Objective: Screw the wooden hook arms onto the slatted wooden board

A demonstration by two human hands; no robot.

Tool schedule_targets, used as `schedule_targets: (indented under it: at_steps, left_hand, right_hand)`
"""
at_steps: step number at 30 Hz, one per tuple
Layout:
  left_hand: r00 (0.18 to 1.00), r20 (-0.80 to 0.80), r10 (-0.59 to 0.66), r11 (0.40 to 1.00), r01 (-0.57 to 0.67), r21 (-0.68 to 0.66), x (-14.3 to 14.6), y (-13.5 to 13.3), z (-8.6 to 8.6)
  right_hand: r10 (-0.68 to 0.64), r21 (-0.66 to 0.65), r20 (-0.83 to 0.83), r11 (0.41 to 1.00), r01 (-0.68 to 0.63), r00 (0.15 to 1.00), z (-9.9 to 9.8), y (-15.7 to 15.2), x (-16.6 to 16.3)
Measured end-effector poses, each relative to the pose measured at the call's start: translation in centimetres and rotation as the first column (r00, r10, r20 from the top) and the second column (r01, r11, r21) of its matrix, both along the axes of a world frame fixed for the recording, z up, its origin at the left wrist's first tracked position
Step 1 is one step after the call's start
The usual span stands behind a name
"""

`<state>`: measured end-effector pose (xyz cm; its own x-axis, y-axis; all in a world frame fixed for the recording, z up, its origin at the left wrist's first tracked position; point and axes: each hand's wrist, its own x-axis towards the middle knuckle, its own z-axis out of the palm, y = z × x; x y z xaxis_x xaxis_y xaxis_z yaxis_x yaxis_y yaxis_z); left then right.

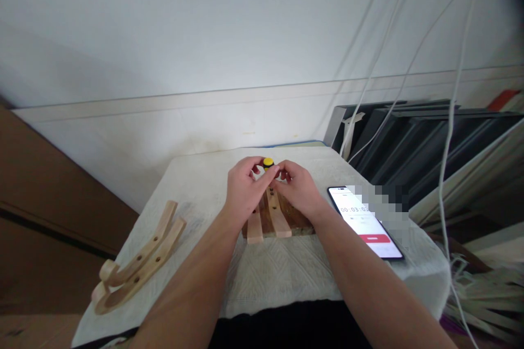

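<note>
Both my hands meet over a dark wooden board (301,222) in the middle of the table. Two light wooden hook pieces (278,217) lie on that board, with small holes in them. My left hand (245,188) is curled, its fingers pinched near a small tool with a yellow cap (268,162). My right hand (298,188) is also curled, fingertips touching the left hand's just below the yellow cap. Which hand actually grips the tool is not clear.
Two more curved wooden hooks (137,262) lie at the table's left front. A phone (366,222) showing a timer lies to the right. The table has a white textured cloth (270,278). Dark panels (429,136) and hanging white cords (448,147) stand to the right.
</note>
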<state>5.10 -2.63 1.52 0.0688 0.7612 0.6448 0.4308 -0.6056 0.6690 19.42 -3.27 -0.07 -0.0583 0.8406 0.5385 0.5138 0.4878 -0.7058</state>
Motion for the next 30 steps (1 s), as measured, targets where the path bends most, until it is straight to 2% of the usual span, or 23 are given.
schedule_targets:
  at_steps: [3,7,9,13,15,19,22,27,30]
  left_hand:
    - [0.999,-0.033,-0.017,1.000,0.017,-0.007,0.03,-0.07,0.16]
    - [0.993,-0.052,-0.104,0.995,0.105,0.004,0.01,-0.17,0.27]
    - [0.992,-0.048,-0.115,0.993,0.115,0.006,0.06,-0.21,0.24]
    - [0.999,-0.028,-0.017,0.999,0.017,0.027,0.18,-0.27,0.24]
    - [0.999,-0.024,0.024,0.999,-0.023,0.033,0.15,-0.29,0.31]
    - [0.999,-0.035,-0.016,1.000,0.016,0.013,-0.02,-0.26,0.33]
    - [0.999,-0.015,-0.047,0.999,0.047,-0.002,-0.02,-0.20,0.10]
    - [0.999,0.002,0.035,0.999,-0.035,0.010,0.17,-0.19,-0.11]
    - [0.999,-0.018,0.030,0.999,-0.029,0.028,0.16,-0.24,0.03]
  right_hand:
    - [0.023,0.024,-0.012,0.999,-0.023,1.000,-0.12,0.08,-0.02]
    - [0.100,0.074,0.006,0.992,-0.100,0.995,-0.09,0.00,0.10]
    - [0.086,0.066,0.006,0.994,-0.086,0.996,-0.04,0.00,0.09]
    - [0.031,0.034,-0.022,0.999,-0.030,0.999,-0.14,0.16,-0.04]
    - [0.044,0.036,-0.026,0.998,-0.043,0.999,-0.23,0.22,-0.08]
    - [0.108,0.054,-0.018,0.993,-0.107,0.994,-0.30,0.23,-0.06]
    - [0.084,0.037,-0.034,0.996,-0.083,0.996,-0.34,0.29,-0.09]
    - [0.042,0.004,-0.050,0.999,-0.042,0.998,-0.36,0.35,-0.19]
    - [0.052,0.016,-0.038,0.999,-0.052,0.998,-0.31,0.22,-0.16]
